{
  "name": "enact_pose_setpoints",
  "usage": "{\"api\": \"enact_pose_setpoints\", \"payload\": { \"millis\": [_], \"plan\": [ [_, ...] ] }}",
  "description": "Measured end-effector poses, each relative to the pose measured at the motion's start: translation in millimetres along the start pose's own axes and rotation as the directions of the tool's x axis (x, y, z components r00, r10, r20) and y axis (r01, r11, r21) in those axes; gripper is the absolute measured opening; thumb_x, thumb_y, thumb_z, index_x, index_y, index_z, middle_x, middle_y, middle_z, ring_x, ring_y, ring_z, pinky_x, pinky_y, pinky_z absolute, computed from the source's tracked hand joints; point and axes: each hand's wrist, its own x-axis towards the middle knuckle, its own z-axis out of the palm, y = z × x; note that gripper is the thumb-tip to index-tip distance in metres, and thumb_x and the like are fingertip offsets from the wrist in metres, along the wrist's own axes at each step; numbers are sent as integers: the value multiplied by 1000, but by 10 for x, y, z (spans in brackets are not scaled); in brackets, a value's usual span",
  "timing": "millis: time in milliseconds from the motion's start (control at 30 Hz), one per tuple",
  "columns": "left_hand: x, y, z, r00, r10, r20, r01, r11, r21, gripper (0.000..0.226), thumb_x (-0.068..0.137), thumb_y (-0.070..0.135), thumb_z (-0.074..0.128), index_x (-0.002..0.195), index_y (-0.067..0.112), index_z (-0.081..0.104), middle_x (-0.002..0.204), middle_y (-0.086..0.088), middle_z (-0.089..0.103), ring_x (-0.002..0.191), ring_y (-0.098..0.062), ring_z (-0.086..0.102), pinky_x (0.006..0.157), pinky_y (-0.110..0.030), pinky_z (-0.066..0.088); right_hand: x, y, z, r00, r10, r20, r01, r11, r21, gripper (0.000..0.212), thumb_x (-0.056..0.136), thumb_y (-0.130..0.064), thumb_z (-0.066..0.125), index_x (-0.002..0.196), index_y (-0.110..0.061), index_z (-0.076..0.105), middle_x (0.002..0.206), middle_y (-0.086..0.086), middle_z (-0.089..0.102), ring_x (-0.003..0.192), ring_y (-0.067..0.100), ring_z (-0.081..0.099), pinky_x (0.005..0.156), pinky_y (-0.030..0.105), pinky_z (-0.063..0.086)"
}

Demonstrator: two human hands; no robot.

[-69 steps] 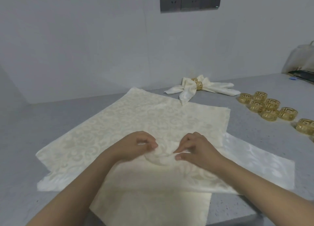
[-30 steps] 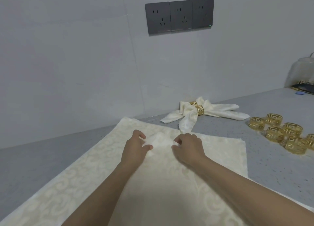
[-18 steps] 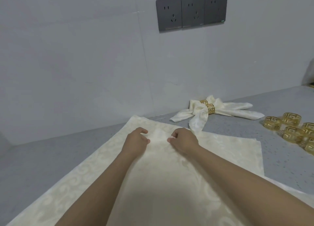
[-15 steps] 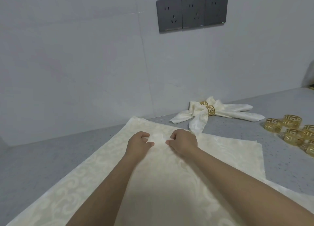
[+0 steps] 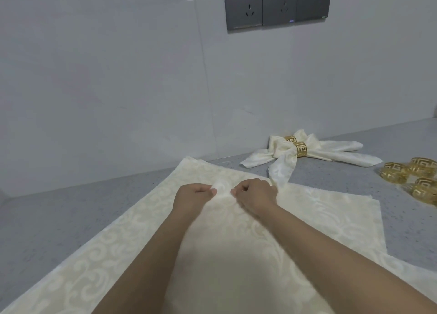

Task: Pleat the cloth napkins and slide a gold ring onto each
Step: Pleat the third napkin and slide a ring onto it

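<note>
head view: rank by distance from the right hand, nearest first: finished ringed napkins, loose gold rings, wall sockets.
From the right hand:
1. Finished ringed napkins, just beyond the hand, slightly right; one tail ends beside it.
2. Loose gold rings, far right on the counter.
3. Wall sockets, high on the back wall.

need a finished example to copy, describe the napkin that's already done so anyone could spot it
Below the dark wall sockets, at the back of the grey counter, lies the finished napkin. Unlike the flat napkin, it is gathered into a bow through a gold ring.
</note>
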Motion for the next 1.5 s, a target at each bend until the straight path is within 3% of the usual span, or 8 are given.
{"api": "enact_pose_setpoints", "payload": {
  "millis": [167, 433, 633, 733, 900, 1067, 1333, 1500],
  "plan": [
    [26, 63, -11, 1000, -22, 17, 20, 995, 98, 20, 71, 10, 81, 84, 20, 69, 86, 4, 67, 80, -12, 63, 71, -22, 48, 36, -5, -48, 999, -9, 45, 9, 1000, 15, 6, 84, -37, 66, 85, -32, 63, 79, -16, 55, 107, 13, 56, 98, 32, 26],
    [-53, -1, -44, 999, 21, 49, -25, 997, 69, 23, 76, 3, 76, 91, 19, 71, 88, 1, 70, 77, -15, 68, 78, -29, 55, -57, 37, -75, 996, -61, 66, 61, 998, -2, 20, 84, -38, 65, 103, -32, 63, 87, -17, 53, 112, 16, 51, 99, 32, 28],
    [-75, -95, -5, 992, 125, -13, -122, 986, 111, 18, 82, 11, 71, 94, 25, 68, 87, 10, 65, 79, 6, 60, 62, -1, 41, -160, 10, 61, 971, -222, -88, 203, 962, -182, 23, 93, -39, 50, 112, -29, 59, 101, -7, 60, 108, 20, 46, 93, 32, 29],
    [-72, -99, -7, 992, 129, -18, -126, 984, 127, 17, 82, 14, 71, 94, 26, 69, 90, 7, 67, 83, 2, 62, 67, -7, 42, -146, 16, 41, 978, -189, -85, 178, 977, -119, 19, 93, -37, 51, 105, -28, 63, 89, -9, 56, 104, 20, 47, 92, 32, 30],
    [-51, -110, -12, 986, 164, -28, -160, 982, 96, 18, 81, 8, 72, 93, 21, 71, 84, 8, 66, 77, 0, 62, 62, 1, 41, -86, 45, -17, 984, -169, -51, 170, 985, 10, 7, 87, -31, 63, 80, -31, 63, 75, -11, 58, 96, 17, 54, 92, 31, 38],
    [-73, -83, -54, 981, 196, 15, -196, 978, 74, 17, 83, 4, 69, 81, 20, 74, 72, 8, 66, 61, 6, 57, 59, -4, 42, -43, 89, -62, 987, -163, -14, 162, 963, 216, 37, 83, -12, 62, 65, -44, 58, 52, -19, 55, 68, 6, 50, 82, 29, 42],
    [-95, -89, -226, 939, 242, 246, -296, 931, 214, 24, 84, 2, 66, 80, 23, 76, 99, 12, 70, 83, 9, 60, 69, -3, 40, -58, 173, -175, 918, -390, 69, 376, 914, 152, 30, 82, -7, 63, 74, -35, 71, 81, -11, 59, 69, 1, 46, 69, 20, 35],
    [-130, -56, -272, 906, 266, 331, -356, 900, 251, 16, 84, 6, 69, 85, 20, 77, 108, 9, 65, 69, 15, 52, 65, -3, 36, -43, 191, -159, 908, -414, 63, 408, 909, 89, 34, 81, -9, 63, 69, -41, 68, 75, -11, 52, 70, 3, 46, 70, 20, 35]
  ]
}}
